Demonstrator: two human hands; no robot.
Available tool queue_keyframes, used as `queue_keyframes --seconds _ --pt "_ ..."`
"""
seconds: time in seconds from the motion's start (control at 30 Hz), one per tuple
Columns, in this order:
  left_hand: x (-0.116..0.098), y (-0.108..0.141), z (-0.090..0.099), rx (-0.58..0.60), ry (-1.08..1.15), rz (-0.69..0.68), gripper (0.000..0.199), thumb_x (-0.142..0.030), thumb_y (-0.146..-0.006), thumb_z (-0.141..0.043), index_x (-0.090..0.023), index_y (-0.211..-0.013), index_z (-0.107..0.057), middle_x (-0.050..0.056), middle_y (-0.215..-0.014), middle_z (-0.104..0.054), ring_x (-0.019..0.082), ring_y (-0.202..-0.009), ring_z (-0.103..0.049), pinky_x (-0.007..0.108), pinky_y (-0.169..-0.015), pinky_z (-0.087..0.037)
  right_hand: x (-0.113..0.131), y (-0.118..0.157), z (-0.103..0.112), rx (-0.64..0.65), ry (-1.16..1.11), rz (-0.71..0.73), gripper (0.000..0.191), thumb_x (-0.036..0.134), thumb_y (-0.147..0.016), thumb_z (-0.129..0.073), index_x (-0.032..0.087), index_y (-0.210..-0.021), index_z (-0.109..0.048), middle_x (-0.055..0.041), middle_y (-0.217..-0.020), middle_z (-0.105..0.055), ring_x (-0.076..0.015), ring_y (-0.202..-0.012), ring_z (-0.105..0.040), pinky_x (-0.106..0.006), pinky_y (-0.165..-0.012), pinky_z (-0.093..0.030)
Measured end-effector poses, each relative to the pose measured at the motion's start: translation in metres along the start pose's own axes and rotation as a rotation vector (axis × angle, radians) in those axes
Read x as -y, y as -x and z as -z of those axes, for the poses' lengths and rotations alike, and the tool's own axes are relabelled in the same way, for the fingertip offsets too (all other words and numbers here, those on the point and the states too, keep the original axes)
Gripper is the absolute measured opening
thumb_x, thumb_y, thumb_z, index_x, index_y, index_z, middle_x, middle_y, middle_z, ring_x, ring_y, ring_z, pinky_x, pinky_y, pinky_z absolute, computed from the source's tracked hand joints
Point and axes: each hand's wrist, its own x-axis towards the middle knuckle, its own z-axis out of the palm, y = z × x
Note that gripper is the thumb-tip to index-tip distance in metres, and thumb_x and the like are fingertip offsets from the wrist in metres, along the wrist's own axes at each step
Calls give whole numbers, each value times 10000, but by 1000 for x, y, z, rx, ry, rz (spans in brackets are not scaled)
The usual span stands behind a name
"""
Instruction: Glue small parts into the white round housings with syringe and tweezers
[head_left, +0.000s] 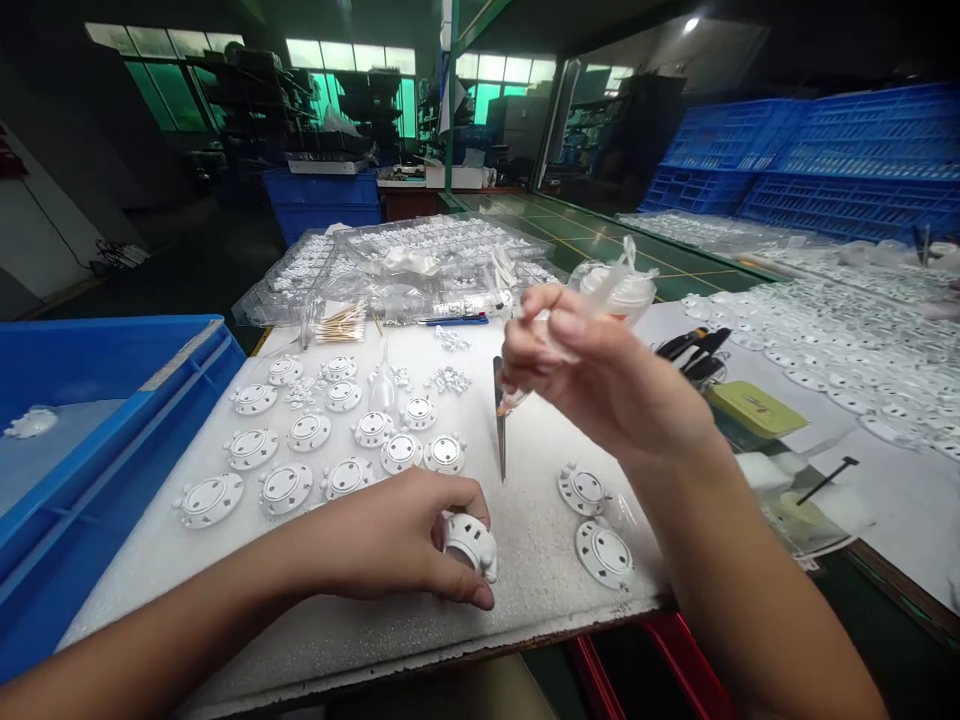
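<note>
My left hand (405,540) grips a white round plastic piece (469,540) with small dark square cutouts, tilted on its edge over the foam sheet (525,620). Raised above the sheet, my right hand (585,380) is closed around a translucent soft squeeze bottle (611,285); its narrow tip points down and left. Dark tweezers (500,430) are beneath and beside my right fingers. Two similar white round pieces (604,553) sit right of my left hand. Several more white round pieces (286,487) stand in loose rows to the left.
Small white parts (450,380) lie in heaps near a clear dropper (383,388). Cotton swabs (341,322), a blue pen (457,321) and clear trays (405,250) are at the back. A blue bin (112,400) borders the left; a yellow-green lidded box (756,408) and blue crates (847,150) are right.
</note>
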Motion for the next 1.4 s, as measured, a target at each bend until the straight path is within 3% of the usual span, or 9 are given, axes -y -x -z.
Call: queue_keyframes --seconds 0.13,0.3,0.4,0.57,0.67,0.8,0.97,1.2,1.4 --pt "-3 -3 -3 26 171 -27 310 -276 -692 -802 -192 -884 -573 -41 -761 -595 115 -700 -528 202 -586 -381 6 1 0 -94 -125 114 283 381 -771 -684 246 -785 -435 57 -651 -327 -117 -576 -350 -286 -607 -367" --pt "-6 -1 -5 -107 56 -101 346 -326 -724 -793 -225 -964 -565 -49 -839 -562 107 -726 -467 220 -634 -377 2 -2 9 62 -283 112 447 688 -833 -486 243 -795 -484 70 -587 -246 -114 -494 -243 -272 -510 -301" --pt "-6 -1 -4 -113 57 -124 294 -302 -777 -740 -239 -994 -551 -51 -826 -534 119 -764 -498 229 -669 -406 -1 -5 12 81 -360 118 560 779 -844 -341 241 -784 -483 71 -567 -218 -115 -473 -207 -266 -470 -285" --pt "-1 4 -4 -159 -253 -80 296 -310 -879 -596 -294 -1172 -556 -31 -910 -584 144 -809 -553 262 -707 -415 -11 -10 12 73 -362 118 591 830 -790 -398 246 -727 -456 79 -522 -210 -106 -442 -183 -259 -434 -282" --pt "1 11 -6 -197 -452 -138 226 -387 -915 -564 -299 -1124 -572 -22 -1037 -598 171 -942 -556 285 -788 -397 -15 -11 10 81 -383 72 587 806 -829 -357 240 -708 -456 79 -511 -228 -99 -439 -208 -249 -443 -293" --pt "0 14 -7 -170 -545 -50 160 -400 -898 -571 -244 -860 -574 -23 -848 -603 170 -793 -559 281 -651 -354 -15 -8 14 161 -424 22 615 787 -864 -232 236 -662 -417 80 -494 -221 -88 -434 -211 -236 -453 -301" --pt "2 3 -2 -260 -378 -8 234 -422 -829 -661 -302 -1013 -581 -50 -745 -572 153 -674 -527 262 -615 -327 -15 -7 18 360 -496 85 637 796 -844 -135 232 -594 -294 88 -441 -225 -75 -385 -192 -234 -426 -281" --pt "10 -5 -2 -264 -318 -116 197 -346 -781 -704 -225 -793 -549 -66 -677 -526 122 -620 -479 252 -576 -294 -32 -2 -7 278 -574 -131 650 802 -850 -229 217 -565 -237 80 -412 -185 -86 -367 -163 -264 -408 -211" --pt "10 -4 2 -254 -339 -113 244 -395 -794 -694 -220 -780 -524 -65 -678 -516 115 -607 -469 249 -567 -295 -38 -3 -11 192 -571 -211 671 827 -830 -277 214 -560 -234 70 -390 -144 -100 -350 -146 -260 -383 -210"
